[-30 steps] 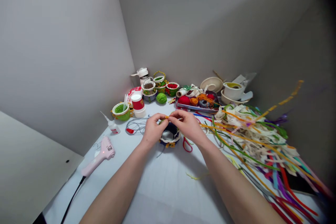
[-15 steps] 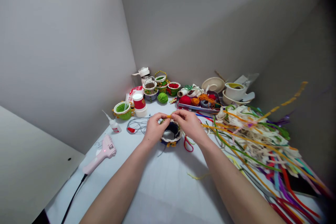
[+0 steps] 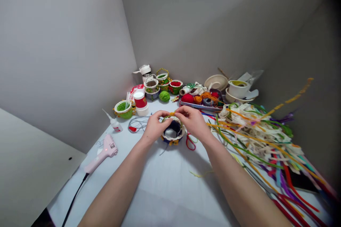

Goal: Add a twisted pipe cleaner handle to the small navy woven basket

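Observation:
Between both hands stands a small round basket (image 3: 172,141), dark blue inside, with a white rope rim and orange-yellow flower-like trims on its near side. My left hand (image 3: 155,127) is at its left and far rim, thumb and fingers closed on a small orange-yellow piece (image 3: 172,114). My right hand (image 3: 194,123) pinches the same piece from the right. It lies at the far rim; whether it is fixed there I cannot tell. Part of the rim hides behind the fingers. A red yarn loop (image 3: 190,143) lies beside the basket.
At left lie a pink glue gun (image 3: 102,154) and a small glue bottle (image 3: 115,125). Finished baskets (image 3: 124,109), a red-and-white jar (image 3: 140,103) and a yarn tray (image 3: 202,106) stand behind. Pipe cleaners (image 3: 253,138) and red-handled scissors (image 3: 287,202) fill the right.
The fingers have shifted slightly, and more of the orange-yellow piece shows between them. The left fingers are spread a little wider. The basket keeps its place on the table.

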Tool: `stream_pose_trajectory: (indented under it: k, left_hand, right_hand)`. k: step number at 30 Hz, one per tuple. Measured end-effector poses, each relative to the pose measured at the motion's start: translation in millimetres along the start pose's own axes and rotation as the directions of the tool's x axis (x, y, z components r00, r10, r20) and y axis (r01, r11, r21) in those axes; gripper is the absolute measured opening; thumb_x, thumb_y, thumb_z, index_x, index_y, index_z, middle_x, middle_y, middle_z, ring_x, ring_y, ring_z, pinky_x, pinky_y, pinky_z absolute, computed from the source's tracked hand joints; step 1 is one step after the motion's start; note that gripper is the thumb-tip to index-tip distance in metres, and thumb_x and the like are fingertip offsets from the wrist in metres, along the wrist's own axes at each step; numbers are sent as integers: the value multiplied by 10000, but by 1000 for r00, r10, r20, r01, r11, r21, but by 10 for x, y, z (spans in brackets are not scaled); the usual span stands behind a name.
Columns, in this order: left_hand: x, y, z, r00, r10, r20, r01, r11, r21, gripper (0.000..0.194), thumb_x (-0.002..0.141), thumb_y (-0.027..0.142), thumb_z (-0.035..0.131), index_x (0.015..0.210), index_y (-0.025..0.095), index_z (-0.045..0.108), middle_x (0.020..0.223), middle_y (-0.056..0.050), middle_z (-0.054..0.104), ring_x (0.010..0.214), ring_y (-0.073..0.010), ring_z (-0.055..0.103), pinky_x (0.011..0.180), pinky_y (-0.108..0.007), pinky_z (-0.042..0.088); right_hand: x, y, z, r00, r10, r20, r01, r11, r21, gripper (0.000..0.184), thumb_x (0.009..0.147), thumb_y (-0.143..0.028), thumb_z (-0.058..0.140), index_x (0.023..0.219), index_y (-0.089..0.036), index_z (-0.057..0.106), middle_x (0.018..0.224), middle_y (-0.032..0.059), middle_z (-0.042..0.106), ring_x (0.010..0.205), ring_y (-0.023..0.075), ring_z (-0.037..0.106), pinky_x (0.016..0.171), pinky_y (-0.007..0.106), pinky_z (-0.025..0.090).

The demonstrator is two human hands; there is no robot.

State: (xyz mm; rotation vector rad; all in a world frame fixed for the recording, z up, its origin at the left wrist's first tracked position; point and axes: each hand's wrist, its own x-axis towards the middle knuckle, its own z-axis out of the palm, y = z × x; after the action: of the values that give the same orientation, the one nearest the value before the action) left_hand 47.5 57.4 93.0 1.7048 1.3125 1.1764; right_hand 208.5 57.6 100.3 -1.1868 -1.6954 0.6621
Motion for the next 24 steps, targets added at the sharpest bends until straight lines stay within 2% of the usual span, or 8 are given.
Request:
stream_pose_trajectory:
  k: [8,24]
  left_hand:
    - [8,-49,-2,999,-42,-21,42,999,-22,132,713,234,624,811,163,675,854,-42,700,832,-179,620,815,-300,455]
    - [1,-51,21,999,-33,-25,32,998,-46,137,698,253,664,800,165,690,836,-42,705,822,-180,623,800,-297,454]
  right_hand:
    - [-3,23,10,1000,-19,12,20,1000,-19,95,808,-228,580,783,-189,663,782,11,685,692,145,606,668,256,451]
    - [-30,1,60,999,-48,-1,48,995,-82,106,813,-191,565,781,-200,666,797,9,686,729,149,621,684,258,456]
